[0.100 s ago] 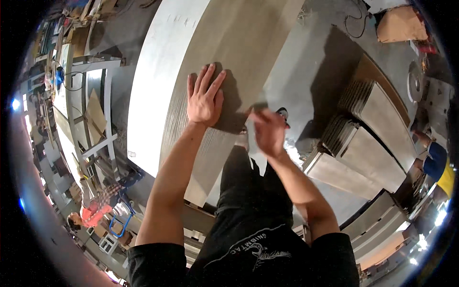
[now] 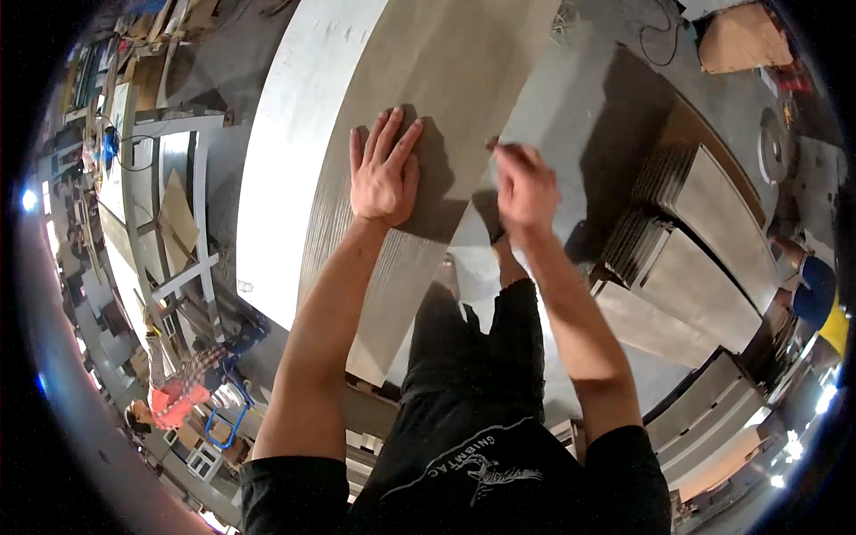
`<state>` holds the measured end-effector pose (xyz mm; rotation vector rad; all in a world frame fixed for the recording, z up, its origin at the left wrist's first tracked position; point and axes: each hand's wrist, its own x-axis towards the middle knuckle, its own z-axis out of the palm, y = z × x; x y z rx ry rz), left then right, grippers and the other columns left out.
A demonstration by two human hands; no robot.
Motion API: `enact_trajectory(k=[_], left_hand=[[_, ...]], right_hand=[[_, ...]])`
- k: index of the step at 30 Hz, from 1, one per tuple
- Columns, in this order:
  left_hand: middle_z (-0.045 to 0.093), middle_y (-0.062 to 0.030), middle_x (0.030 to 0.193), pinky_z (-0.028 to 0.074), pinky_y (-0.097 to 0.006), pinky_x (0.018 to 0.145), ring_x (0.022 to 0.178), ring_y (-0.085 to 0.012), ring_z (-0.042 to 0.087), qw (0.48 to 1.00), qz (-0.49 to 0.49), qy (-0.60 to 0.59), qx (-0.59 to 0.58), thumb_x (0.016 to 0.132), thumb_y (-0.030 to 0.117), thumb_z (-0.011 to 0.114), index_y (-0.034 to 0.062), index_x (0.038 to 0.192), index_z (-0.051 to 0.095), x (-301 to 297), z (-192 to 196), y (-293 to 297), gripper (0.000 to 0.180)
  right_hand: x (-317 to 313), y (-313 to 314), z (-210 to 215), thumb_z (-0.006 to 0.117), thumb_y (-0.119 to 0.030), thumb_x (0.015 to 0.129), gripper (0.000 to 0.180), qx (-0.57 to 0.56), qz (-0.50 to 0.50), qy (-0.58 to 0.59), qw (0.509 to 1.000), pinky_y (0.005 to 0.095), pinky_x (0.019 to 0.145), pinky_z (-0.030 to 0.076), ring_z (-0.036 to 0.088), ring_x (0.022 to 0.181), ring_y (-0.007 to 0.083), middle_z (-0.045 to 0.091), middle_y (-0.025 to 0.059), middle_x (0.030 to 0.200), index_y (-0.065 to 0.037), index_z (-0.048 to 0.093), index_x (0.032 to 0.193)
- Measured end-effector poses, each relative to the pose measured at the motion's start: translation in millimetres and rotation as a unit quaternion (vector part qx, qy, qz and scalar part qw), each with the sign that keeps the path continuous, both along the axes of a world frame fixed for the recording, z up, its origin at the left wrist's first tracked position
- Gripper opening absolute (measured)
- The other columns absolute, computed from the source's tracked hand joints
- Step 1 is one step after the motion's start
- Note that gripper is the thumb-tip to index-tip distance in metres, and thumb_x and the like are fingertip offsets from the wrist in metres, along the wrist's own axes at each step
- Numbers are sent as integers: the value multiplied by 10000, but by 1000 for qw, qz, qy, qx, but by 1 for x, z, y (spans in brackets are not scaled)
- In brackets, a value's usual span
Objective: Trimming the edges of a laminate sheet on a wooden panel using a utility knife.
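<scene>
My left hand (image 2: 383,183) lies flat and open on a long grey-brown panel (image 2: 455,62), its fingers spread toward the far end. Fine parallel lines mark the panel's surface nearer to me. Along its left side shows a long, bright white panel (image 2: 290,160). My right hand (image 2: 526,189) is raised by the right edge of the grey-brown panel, with its fingers curled together and slightly blurred. Something small and dark may be at its fingertips, too unclear to name. Whether that hand touches the edge, I cannot tell.
Stacked flat panels (image 2: 695,285) stand on the floor at right. Left is a pale metal frame rack (image 2: 207,178). A person in a red top (image 2: 169,401) is at the lower left, beside a blue-framed cart (image 2: 227,423). Another person in blue and yellow (image 2: 816,294) is at far right.
My right hand has moved up and slightly to the right along the panel's edge. My left hand stays almost in place on the panel.
</scene>
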<state>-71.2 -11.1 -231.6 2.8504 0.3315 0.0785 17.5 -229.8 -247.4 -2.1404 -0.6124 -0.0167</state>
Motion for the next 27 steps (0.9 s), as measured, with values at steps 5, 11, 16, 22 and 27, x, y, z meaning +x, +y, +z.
enact_trajectory(k=[5,11,16,22,27], left_hand=[[394,-49,1627,103,-588,1264,1538,-257,294,999,-6,-36,-6,1039,274,461,266,1527,487,-1,-6,-2,489],[429,-5,1602,166,-589,1251,1512,-228,338,995,41,-90,33,1050,321,441,281,1478,525,-12,-9,-2,438],[382,-50,1630,203,-503,1261,1513,-264,329,997,-73,-23,0,1051,338,469,192,1510,472,-105,-3,8,482],[275,-112,1675,125,-536,1275,1559,-310,221,993,-109,33,22,1011,315,513,228,1596,359,-291,4,26,612],[319,-100,1655,137,-553,1269,1541,-326,261,997,-67,22,5,1008,310,512,240,1575,399,-302,16,24,583]], right_hand=[[-70,-7,-10,635,50,777,443,17,45,-39,998,444,729,515,669,835,316,696,115,935,-134,732,1168],[-303,-3,18,641,-59,909,322,-49,44,17,998,383,717,410,590,782,217,645,36,864,-220,756,1163],[-351,-7,17,643,-100,915,299,-64,69,5,996,401,754,451,630,815,246,662,27,873,-228,764,1158],[-291,-7,-2,654,-78,900,344,-97,-27,-12,995,426,839,491,673,942,274,708,47,1047,-186,731,1218],[-324,5,-2,645,-64,886,357,-74,-9,-29,997,445,863,457,646,950,254,678,21,993,-198,734,1205]])
